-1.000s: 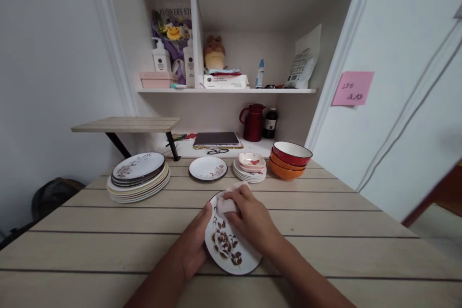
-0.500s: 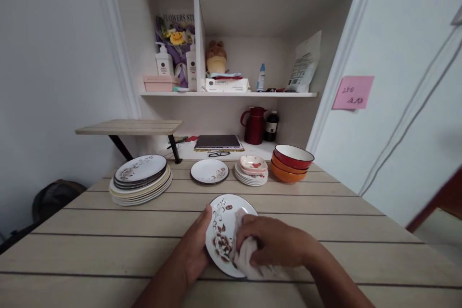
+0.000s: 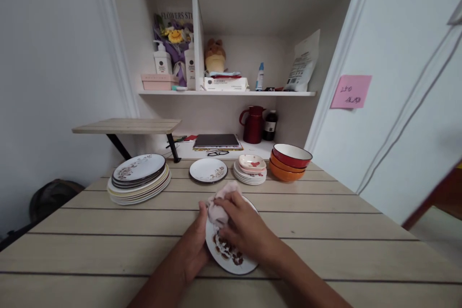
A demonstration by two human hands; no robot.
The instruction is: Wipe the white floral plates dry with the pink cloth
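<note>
A white plate (image 3: 234, 262) with brown flowers and a dark rim is tilted up above the tabletop. At its left edge my left hand (image 3: 195, 243) grips it, thumb on the rim and the other fingers behind. My right hand (image 3: 245, 226) presses a crumpled pale cloth (image 3: 218, 211) against the plate's upper left part. The cloth's upper end sticks up past the far rim. The hand and cloth hide much of the plate's upper face.
On the wooden table (image 3: 108, 250) stand a plate stack (image 3: 139, 180), a flowered plate (image 3: 208, 171), small dishes (image 3: 250, 173) and stacked bowls (image 3: 288, 163). A low wooden riser (image 3: 126, 126) is at the left. Behind are a laptop (image 3: 218, 140), glasses (image 3: 218, 153) and a red jug (image 3: 253, 125).
My right hand and the cloth have moved from the plate's right side to its upper left. The plate has turned slightly, while my left hand keeps hold of its left edge.
</note>
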